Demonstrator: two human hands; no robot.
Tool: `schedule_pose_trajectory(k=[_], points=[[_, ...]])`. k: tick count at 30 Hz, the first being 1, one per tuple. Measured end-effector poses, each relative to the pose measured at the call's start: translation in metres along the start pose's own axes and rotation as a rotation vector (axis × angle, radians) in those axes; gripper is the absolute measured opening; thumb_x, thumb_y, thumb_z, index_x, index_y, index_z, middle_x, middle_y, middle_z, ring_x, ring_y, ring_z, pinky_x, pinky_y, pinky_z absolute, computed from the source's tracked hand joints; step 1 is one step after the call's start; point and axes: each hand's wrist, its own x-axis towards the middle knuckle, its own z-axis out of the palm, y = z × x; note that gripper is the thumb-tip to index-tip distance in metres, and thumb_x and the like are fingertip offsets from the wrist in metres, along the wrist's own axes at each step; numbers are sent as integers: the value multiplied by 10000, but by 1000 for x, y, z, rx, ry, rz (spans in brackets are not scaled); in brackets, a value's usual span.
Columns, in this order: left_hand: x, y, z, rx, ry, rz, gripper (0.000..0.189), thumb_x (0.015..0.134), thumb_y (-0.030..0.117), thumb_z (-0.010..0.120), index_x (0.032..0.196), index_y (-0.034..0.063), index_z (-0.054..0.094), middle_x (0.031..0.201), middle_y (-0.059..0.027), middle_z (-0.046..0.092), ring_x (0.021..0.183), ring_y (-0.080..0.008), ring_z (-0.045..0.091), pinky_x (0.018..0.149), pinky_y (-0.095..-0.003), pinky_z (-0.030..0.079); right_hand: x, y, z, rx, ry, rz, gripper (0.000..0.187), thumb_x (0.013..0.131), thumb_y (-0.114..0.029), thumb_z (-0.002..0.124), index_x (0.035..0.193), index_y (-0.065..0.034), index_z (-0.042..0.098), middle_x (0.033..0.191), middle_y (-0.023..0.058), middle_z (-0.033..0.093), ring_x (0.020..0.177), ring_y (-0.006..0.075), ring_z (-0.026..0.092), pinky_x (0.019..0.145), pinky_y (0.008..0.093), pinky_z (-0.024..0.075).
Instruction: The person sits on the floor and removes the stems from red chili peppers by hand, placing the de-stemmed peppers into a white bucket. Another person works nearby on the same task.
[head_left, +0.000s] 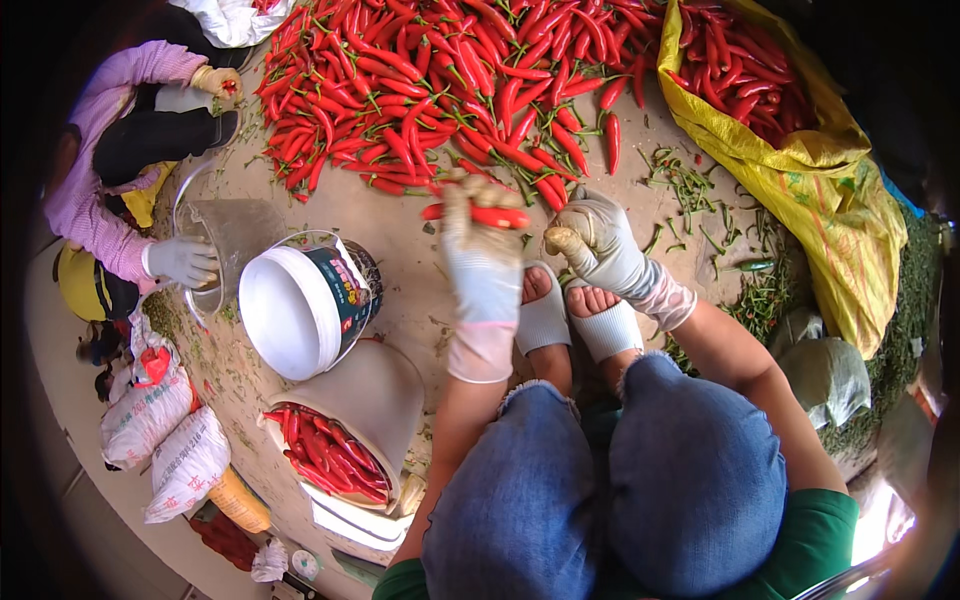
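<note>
My left hand, in a stained white work glove, is closed around red chili peppers and looks blurred. Close by on its right, my gloved right hand has its fingers curled and its thumb bent inward; whether a stem is pinched there cannot be told. Just beyond both hands spreads a large heap of red chili peppers with green stems on the floor. A white-lined bucket with a dark label leans on its side to the left. Nearer me, a pale bucket holds more red chilies.
A yellow woven sack of chilies slumps at the right, beside loose green stems. On the left, a co-worker's gloved hand touches a clear bucket. Filled white sacks lie farther left. My sandaled feet are below my hands.
</note>
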Motion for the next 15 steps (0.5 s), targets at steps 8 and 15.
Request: schedule_pose_trajectory(k=[8, 15], points=[[11, 174, -49, 1689, 923, 747, 530, 953, 232, 609, 1358, -53, 419, 1234, -235, 586, 1119, -330, 604, 898, -423, 506, 6, 80, 2, -702, -127, 348, 200, 871, -257, 655, 949, -73, 642, 789, 147, 619, 729, 345, 619, 632, 466, 474], [40, 51, -13, 2205, -293, 743, 651, 767, 91, 654, 1396, 81, 488, 1478, -138, 433, 1407, -332, 345, 1188, -505, 203, 12, 119, 18, -794, -263, 234, 356, 874, -412, 628, 909, -58, 632, 821, 161, 598, 725, 326, 615, 593, 455, 468]])
